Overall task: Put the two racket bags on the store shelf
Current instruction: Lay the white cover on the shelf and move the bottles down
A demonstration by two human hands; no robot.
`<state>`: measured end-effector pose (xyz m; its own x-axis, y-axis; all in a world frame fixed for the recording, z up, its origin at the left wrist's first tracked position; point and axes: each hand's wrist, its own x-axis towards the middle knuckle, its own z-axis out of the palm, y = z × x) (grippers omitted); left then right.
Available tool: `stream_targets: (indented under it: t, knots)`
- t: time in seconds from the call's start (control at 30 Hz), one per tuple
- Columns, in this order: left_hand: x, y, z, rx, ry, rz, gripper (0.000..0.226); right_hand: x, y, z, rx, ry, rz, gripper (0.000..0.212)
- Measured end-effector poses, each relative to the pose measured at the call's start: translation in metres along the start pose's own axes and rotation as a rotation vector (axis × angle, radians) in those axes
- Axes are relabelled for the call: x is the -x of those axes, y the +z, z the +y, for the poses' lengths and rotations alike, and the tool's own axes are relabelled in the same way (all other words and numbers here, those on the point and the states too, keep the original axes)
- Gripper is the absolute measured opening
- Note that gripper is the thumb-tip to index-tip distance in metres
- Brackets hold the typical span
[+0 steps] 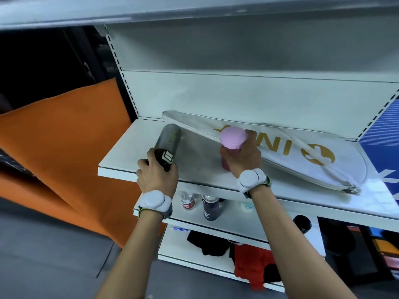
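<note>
A white racket bag (280, 156) with gold lettering lies flat on the white store shelf (133, 147), its narrow end toward the back left. My left hand (156, 175) grips the black cap end of a grey bottle (169, 137) lying on its side on the shelf. In my right hand (243, 157) is a pink bottle (232, 143) with a pale pink lid, standing upright against the bag's near edge. Only one racket bag is in view.
A blue panel (382, 134) stands at the shelf's right end. Lower shelves hold bottles (210, 209), a black cup (302, 223) and red and black clothing (252, 264). An orange cloth (64, 147) hangs to the left. Another shelf (194, 9) runs overhead.
</note>
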<state>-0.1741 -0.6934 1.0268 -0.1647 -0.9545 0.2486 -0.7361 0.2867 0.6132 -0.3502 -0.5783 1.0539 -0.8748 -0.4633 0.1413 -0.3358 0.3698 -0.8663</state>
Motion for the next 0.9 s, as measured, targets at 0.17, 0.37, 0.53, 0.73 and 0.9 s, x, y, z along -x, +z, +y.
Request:
stream_targets:
  t: [0.17, 0.37, 0.53, 0.73, 0.9]
  knots:
    - [0.012, -0.036, 0.02, 0.231, 0.017, 0.128, 0.057, 0.003, 0.001, -0.003, 0.016, 0.002, 0.013, 0.069]
    - [0.03, -0.079, 0.037, 0.285, 0.146, 0.224, 0.067, 0.02, -0.007, -0.01, -0.035, 0.004, -0.088, 0.077]
    - [0.05, -0.09, 0.045, 0.316, 0.313, 0.188, 0.078, 0.056, -0.033, -0.012, -0.028, 0.023, -0.244, 0.08]
    - [0.086, -0.073, 0.044, 0.178, 0.339, 0.006, 0.07, 0.085, -0.068, 0.002, 0.127, 0.031, -0.334, 0.087]
    - [0.121, -0.039, 0.034, 0.129, 0.356, -0.169, 0.07, 0.101, -0.083, 0.045, 0.245, 0.101, -0.413, 0.086]
